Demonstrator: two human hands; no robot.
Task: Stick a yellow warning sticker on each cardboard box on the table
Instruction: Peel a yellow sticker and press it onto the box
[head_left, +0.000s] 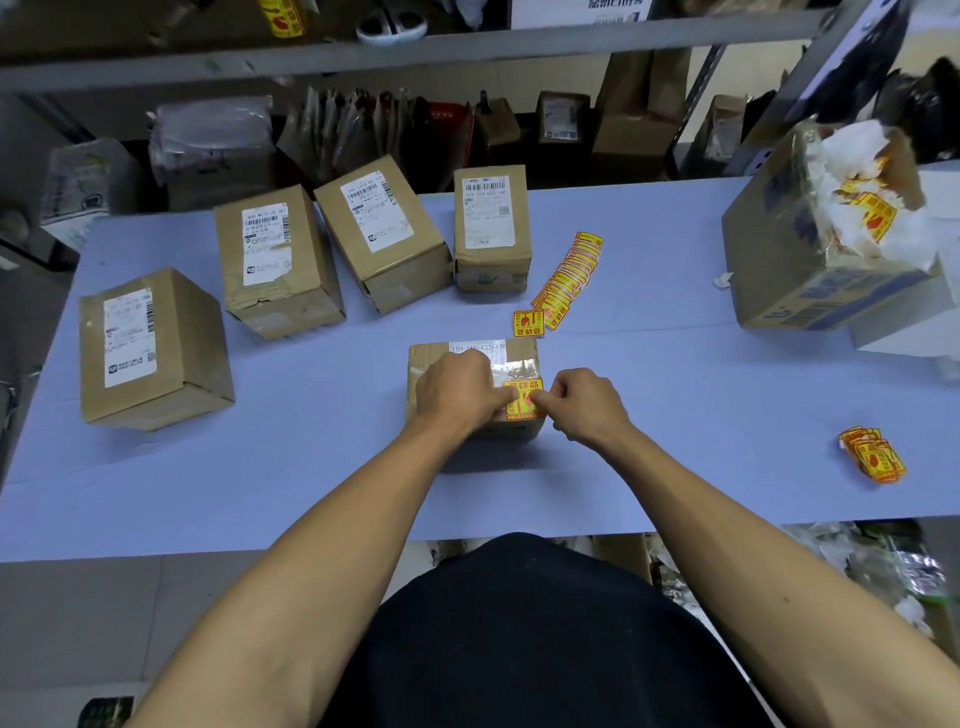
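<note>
A small cardboard box (423, 359) stands on the blue table (675, 415) in front of me. A yellow warning sticker (525, 391) lies on its top near the right front corner. My left hand (457, 392) rests over the box top, its fingertips pressing the sticker's left side. My right hand (584, 405) has curled fingers and its thumb tip on the sticker. Several more cardboard boxes with white labels stand behind: a far left box (150, 348), a second box (275, 260), a third box (384, 234) and a fourth box (491, 228).
A fanned strip of yellow stickers (566, 275) and one loose sticker (529, 323) lie behind the near box. A small sticker pile (872, 457) lies at right. A big open carton (821, 260) with backing paper stands far right. Shelves with parcels are behind.
</note>
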